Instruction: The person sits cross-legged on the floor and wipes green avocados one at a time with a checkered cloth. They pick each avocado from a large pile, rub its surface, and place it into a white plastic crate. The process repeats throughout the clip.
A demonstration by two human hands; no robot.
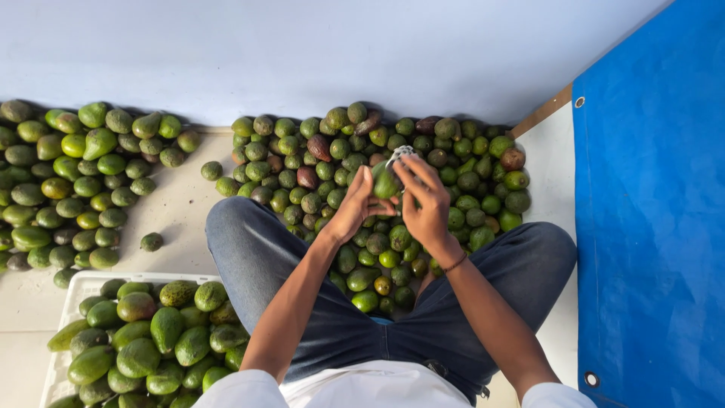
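head view, left hand (356, 205): fingers curled round the lower side of a green avocado (386, 183), steadying it above the lap.
head view, right hand (424, 198): fingers pinched together on a white foam net sleeve (401, 153) at the avocado's top, seemingly so it can slide over the fruit.
avocado: raised between both hands, over the middle pile (461, 177).
middle pile: heaped on the floor between the knees, within easy reach.
left pile (68, 181): kept apart along the wall.
white crate (83, 285): beside the left thigh, full of larger avocados.
blue tarp (653, 227): at the right.
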